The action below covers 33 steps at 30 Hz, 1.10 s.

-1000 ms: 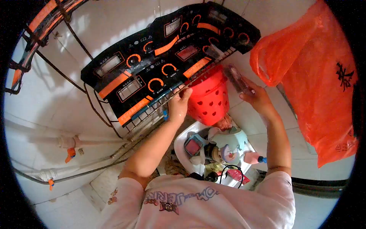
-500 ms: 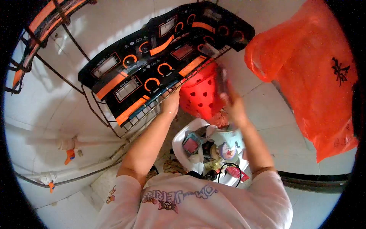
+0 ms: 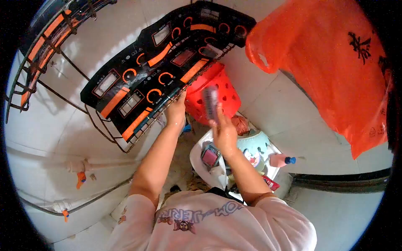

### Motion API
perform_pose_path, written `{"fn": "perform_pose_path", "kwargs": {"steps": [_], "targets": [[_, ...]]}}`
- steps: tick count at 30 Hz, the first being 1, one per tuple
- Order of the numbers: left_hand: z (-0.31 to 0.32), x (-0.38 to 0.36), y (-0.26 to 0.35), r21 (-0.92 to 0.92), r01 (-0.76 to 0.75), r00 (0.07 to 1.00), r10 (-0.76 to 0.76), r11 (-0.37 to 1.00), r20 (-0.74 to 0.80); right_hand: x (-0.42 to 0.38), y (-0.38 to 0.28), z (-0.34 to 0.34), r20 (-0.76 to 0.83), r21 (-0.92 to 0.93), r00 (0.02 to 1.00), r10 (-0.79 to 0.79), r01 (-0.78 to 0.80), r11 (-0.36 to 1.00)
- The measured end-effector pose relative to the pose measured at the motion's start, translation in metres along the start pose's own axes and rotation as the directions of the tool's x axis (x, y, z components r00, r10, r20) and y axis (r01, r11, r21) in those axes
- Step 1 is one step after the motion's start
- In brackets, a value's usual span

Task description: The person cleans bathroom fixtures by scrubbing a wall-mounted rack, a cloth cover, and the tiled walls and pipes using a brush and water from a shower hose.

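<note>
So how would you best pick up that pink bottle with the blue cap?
Probably around the middle of the pink bottle, coming down from above: it lies on its side at the white tray's right edge, blue cap pointing right, its body exposed.

Probably a small home assembly workshop: white tiled walls, exposed water pipes, a wire rack stacked with printed control panels, an orange plastic bag hanging nearby.

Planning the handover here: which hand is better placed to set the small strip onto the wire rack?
Right, probably: the right hand already holds the strip near the wire rack; the left hand grips its edge.
</note>
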<state>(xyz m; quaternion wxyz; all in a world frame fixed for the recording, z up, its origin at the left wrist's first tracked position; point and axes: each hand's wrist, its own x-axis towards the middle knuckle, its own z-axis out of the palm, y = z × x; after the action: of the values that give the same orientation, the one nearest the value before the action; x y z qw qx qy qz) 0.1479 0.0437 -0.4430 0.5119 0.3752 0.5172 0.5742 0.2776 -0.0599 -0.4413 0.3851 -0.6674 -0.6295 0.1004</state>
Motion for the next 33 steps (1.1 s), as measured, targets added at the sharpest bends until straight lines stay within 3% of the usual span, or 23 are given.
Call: {"fn": "perform_pose_path", "kwargs": {"steps": [1,3,4,7,9,11,12,15,16,18,19,20,23,27,28,29,31,32,33], "targets": [[-0.004,0.001,-0.003,0.02,-0.046,0.998,0.045,0.999,0.035,0.004,0.027,0.006,-0.1,0.077,0.994,-0.043,0.051,0.996],[-0.01,0.001,-0.009,0.154,-0.129,0.986,0.11,0.98,0.124,0.01,0.062,-0.002,-0.035,0.182,0.969,0.245,-0.235,0.955],[-0.011,-0.003,-0.012,0.266,-0.17,0.975,0.123,0.949,0.184,0.013,0.066,-0.016,0.047,0.225,0.931,0.362,-0.363,0.904],[-0.012,-0.022,-0.021,0.428,-0.422,0.903,0.332,0.799,0.271,0.011,0.094,-0.017,0.298,0.414,0.804,0.515,-0.595,0.689],[-0.019,-0.033,-0.021,0.424,-0.462,0.88,0.344,0.779,0.327,0.005,0.093,-0.005,0.37,0.581,0.78,0.504,-0.618,0.53],[-0.027,-0.039,-0.018,0.448,-0.559,0.826,0.422,0.698,0.373,0.004,0.09,-0.001,0.418,0.422,0.732,0.538,-0.681,0.599],[-0.033,-0.041,-0.015,0.519,-0.56,0.824,0.364,0.646,0.435,0.001,0.088,0.001,0.424,0.528,0.734,0.531,-0.676,0.514],[-0.04,-0.043,-0.009,0.561,-0.589,0.782,0.234,0.582,0.578,0.005,0.112,-0.01,0.39,0.513,0.729,0.563,-0.68,0.524],[-0.041,-0.046,-0.002,0.601,-0.6,0.756,0.127,0.528,0.642,0.007,0.145,-0.007,0.153,0.491,0.882,0.446,-0.459,0.74],[-0.039,-0.056,0.007,0.658,-0.561,0.775,0.041,0.503,0.63,0.024,0.139,-0.027,0.042,0.458,0.923,0.382,-0.358,0.814],[-0.039,-0.059,0.009,0.683,-0.541,0.783,-0.002,0.49,0.622,0.037,0.098,-0.06,0.165,0.496,0.855,0.492,-0.503,0.708],[-0.04,-0.06,0.006,0.695,-0.528,0.78,-0.046,0.488,0.624,0.044,0.084,-0.068,0.147,0.461,0.885,0.443,-0.457,0.761],[-0.043,-0.077,0.012,0.72,-0.303,0.866,-0.135,0.625,0.481,0.056,0.06,-0.074,0.14,0.374,0.954,0.266,-0.3,0.878],[-0.069,-0.085,-0.006,0.649,-0.243,0.92,-0.04,0.721,0.389,0.047,0.033,-0.054,0.221,0.42,0.972,0.08,-0.169,0.892],[-0.077,-0.086,-0.011,0.682,-0.21,0.928,-0.078,0.701,0.365,0.041,0.028,-0.044,0.221,0.463,0.975,0.031,-0.133,0.876],[-0.088,-0.088,-0.015,0.663,-0.212,0.944,-0.025,0.718,0.329,0.036,0.022,-0.034,0.22,0.506,0.975,-0.019,-0.098,0.857],[-0.114,-0.096,-0.022,0.628,-0.224,0.966,0.083,0.745,0.247,0.024,-0.023,-0.039,0.36,0.468,0.932,0.034,-0.212,0.858],[-0.129,-0.098,-0.027,0.568,-0.325,0.944,0.299,0.756,0.142,0.019,-0.023,-0.031,0.365,0.5,0.931,0.011,-0.206,0.841],[-0.146,-0.102,-0.023,0.523,-0.129,0.987,0.162,0.843,-0.019,0.015,-0.02,-0.021,0.371,0.534,0.929,-0.014,-0.201,0.821]]}}
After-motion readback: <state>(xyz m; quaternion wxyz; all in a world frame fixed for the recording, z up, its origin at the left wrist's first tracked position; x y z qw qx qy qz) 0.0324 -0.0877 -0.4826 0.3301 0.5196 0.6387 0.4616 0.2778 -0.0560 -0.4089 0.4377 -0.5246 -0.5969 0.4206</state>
